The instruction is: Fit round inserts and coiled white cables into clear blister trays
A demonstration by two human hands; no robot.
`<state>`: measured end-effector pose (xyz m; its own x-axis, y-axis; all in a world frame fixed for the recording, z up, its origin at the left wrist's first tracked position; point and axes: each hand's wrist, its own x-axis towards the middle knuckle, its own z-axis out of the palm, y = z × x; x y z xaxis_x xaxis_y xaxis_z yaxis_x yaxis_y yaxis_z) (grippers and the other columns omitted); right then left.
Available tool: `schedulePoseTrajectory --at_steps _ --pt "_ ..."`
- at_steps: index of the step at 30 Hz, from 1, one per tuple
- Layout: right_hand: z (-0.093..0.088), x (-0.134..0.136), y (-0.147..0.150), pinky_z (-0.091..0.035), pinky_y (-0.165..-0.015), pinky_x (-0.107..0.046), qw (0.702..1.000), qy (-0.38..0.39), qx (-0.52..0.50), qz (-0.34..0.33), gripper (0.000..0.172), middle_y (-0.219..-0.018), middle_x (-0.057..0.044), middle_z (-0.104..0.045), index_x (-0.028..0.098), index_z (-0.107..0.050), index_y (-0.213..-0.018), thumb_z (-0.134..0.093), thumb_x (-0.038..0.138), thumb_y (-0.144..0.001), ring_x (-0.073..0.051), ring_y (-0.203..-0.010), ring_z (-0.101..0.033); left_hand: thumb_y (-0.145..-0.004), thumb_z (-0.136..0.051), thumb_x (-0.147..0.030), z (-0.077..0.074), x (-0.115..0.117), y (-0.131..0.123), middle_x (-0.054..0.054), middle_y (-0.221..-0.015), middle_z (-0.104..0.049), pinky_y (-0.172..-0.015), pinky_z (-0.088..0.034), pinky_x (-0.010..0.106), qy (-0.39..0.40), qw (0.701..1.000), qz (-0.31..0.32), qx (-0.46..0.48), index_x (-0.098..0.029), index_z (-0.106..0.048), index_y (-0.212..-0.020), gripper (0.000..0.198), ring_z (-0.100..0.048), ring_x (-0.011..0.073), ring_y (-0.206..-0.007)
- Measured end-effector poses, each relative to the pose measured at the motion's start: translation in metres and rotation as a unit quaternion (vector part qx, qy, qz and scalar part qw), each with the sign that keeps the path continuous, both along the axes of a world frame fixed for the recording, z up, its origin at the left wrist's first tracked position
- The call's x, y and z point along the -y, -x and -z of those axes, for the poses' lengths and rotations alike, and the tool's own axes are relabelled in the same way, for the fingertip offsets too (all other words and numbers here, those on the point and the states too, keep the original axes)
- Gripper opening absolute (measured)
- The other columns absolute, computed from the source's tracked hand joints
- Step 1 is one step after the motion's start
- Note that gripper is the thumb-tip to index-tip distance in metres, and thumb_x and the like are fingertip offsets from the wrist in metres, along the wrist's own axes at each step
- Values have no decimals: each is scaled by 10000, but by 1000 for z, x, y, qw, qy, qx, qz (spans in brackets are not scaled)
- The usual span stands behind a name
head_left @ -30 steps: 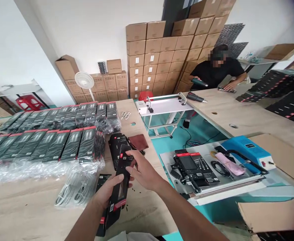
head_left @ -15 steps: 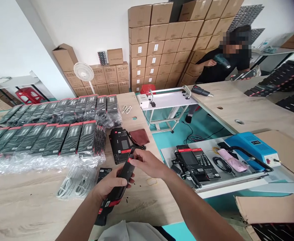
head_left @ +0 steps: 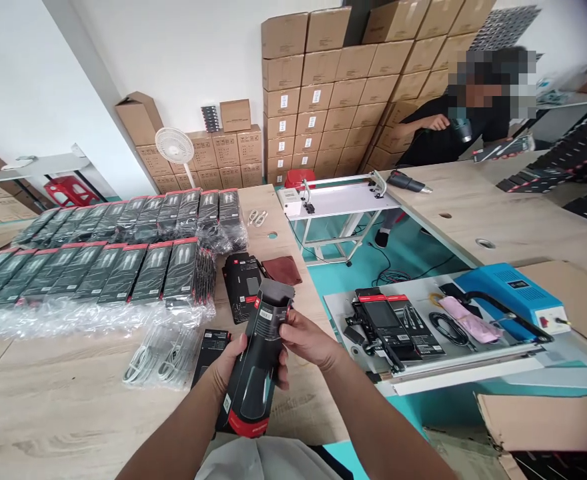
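Note:
A black retail box [head_left: 256,363] with a red end and a clear window is held low in front of me, its far end flap standing up. My left hand [head_left: 228,367] is closed around its left side, thumb on the edge. My right hand [head_left: 306,341] grips the right side near the flapped end, its fingers partly hidden under the box. Left of the box lies another black box [head_left: 209,353]. Just beyond is a stack of flat black cartons [head_left: 243,287] beside a brown cloth [head_left: 281,270]. Bagged white cables [head_left: 158,360] lie to the left.
Rows of plastic-wrapped black boxes [head_left: 138,273] fill the table's left. At right stands a blue sealing machine [head_left: 511,300] with black boxes [head_left: 398,323] on its tray. Across from me, a person [head_left: 438,133] holds a heat gun [head_left: 459,127]. An open carton [head_left: 538,423] sits at lower right.
The box has been turned so its windowed face shows, and its end flap now stands up. My right hand has moved from the far end to the box's right side.

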<state>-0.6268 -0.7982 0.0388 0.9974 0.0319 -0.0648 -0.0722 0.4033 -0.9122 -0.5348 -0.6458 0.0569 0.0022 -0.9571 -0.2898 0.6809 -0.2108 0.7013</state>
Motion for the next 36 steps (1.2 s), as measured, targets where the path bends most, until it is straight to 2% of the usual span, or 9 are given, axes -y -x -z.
schedulePoseTrajectory --at_steps 3,6,9,15,18,22,25,29,36 --pt "0 -3 -8 -510 -541 -285 991 -17 5 134 452 -569 5 -634 158 -681 -863 -700 594 -746 -130 -470 -565 -673 -472 -841 -11 -3 -3 120 -870 -686 -773 -478 383 -27 981 -60 181 -160 -685 -882 743 -621 279 -839" --pt "-7 2 -13 -530 -791 -354 969 19 24 247 399 -796 -49 -727 155 -719 -921 -753 505 -733 -190 -752 -656 -808 -489 -684 -18 -12 -12 49 -718 -646 -670 -438 314 -42 876 -111 467 -183 -645 -758 528 -561 210 -696" --pt "-8 -3 -12 -498 -865 -393 967 62 19 247 386 -877 -57 -735 167 -733 -958 -723 500 -763 -223 -848 -649 -840 -530 -576 -17 -18 -19 2 -577 -567 -554 -372 278 -58 812 -129 567 -191 -598 -636 441 -476 162 -550" --pt "8 -55 12 -495 -815 -372 994 47 18 96 354 -892 -22 -708 198 -715 -1021 -696 472 -799 -209 -834 -626 -763 -643 -558 -10 -19 -24 42 -717 -687 -573 -461 286 -76 896 -308 310 -163 -693 -833 404 -590 179 -594" --pt "16 -73 21 -492 -770 -355 996 55 -3 72 334 -898 -36 -699 181 -715 -971 -655 477 -831 -213 -834 -622 -751 -658 -536 -10 -27 -27 53 -772 -708 -615 -489 299 -66 900 -337 268 -161 -709 -912 411 -628 192 -646" --pt "20 -79 21 -485 -720 -328 970 137 -39 198 434 -865 -36 -663 192 -652 -1127 -677 486 -808 -191 -796 -596 -782 -619 -507 -8 -42 -27 37 -680 -677 -584 -467 294 -85 847 -293 436 -159 -712 -761 361 -615 205 -646" --pt "13 -81 22 -472 -664 -296 927 169 -54 331 718 -926 -33 -622 246 -412 -1409 -701 467 -790 -166 -776 -571 -808 -605 -462 -7 -53 -20 37 -735 -693 -617 -484 310 -79 832 -224 501 -178 -723 -861 312 -631 214 -686" --pt "-6 -90 35 -451 -623 -272 945 157 -52 282 849 -960 -39 -598 285 -220 -1510 -685 441 -816 -157 -784 -573 -811 -639 -420 -8 -67 -13 60 -949 -708 -701 -517 339 -43 854 -237 461 -214 -465 -1372 622 -663 210 -769" --pt "-37 -110 60 -467 -647 -295 964 121 -73 224 952 -1042 -54 -592 356 -94 -1526 -716 408 -807 -172 -814 -595 -902 -526 -423 -8 -78 -9 55 -987 -647 -650 -511 312 43 908 -177 378 -282 -353 -1418 562 -629 199 -803"
